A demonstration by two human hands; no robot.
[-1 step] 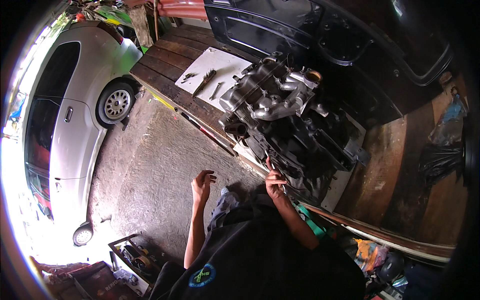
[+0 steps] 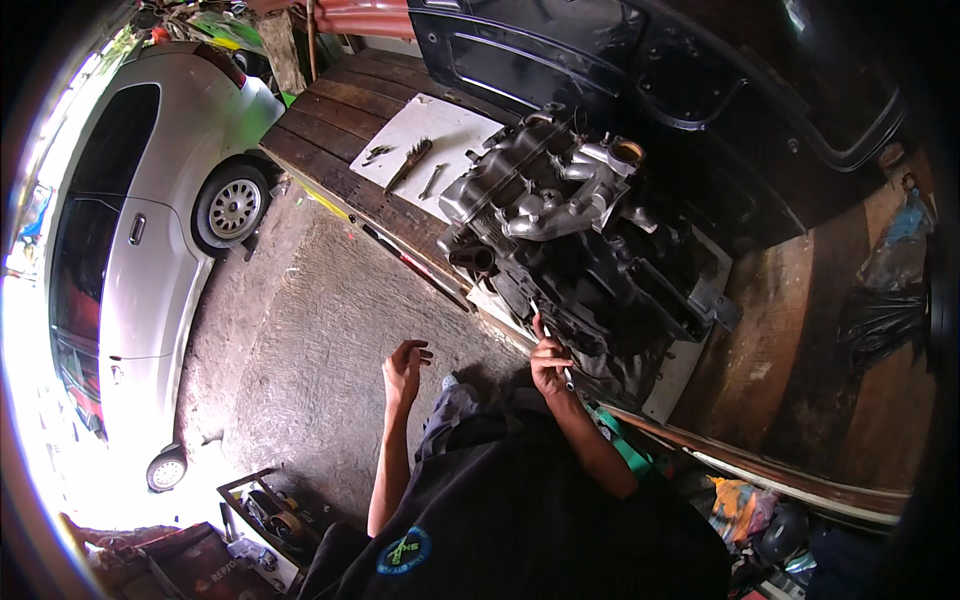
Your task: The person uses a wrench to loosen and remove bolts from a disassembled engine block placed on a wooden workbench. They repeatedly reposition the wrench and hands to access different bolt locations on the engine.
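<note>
A large dark metal engine (image 2: 560, 240) with silver pipework stands on a wooden bench. Held in my right hand (image 2: 549, 368), at the engine's near side, is a slim silver wrench (image 2: 569, 380). Its upper end reaches the engine's lower edge, where I cannot make out if it sits on a bolt; the lower end sticks out below my fingers. My left hand (image 2: 402, 372) hovers over the floor in front of the bench, fingers loosely bent and apart, with nothing in it. A brush (image 2: 410, 165) and a small spanner (image 2: 432, 182) lie on a white board (image 2: 455, 130) beyond the engine.
The wooden bench (image 2: 345, 90) runs from far left to near right, backed by a black vehicle panel (image 2: 560, 50). A silver car (image 2: 150, 220) is parked at left. A toolbox (image 2: 265, 510) sits at lower left; plastic bags (image 2: 890, 290) lie at right.
The wrench has turned slightly in my right hand, so its lower end now shows more clearly below the fingers. My left hand stays where it was.
</note>
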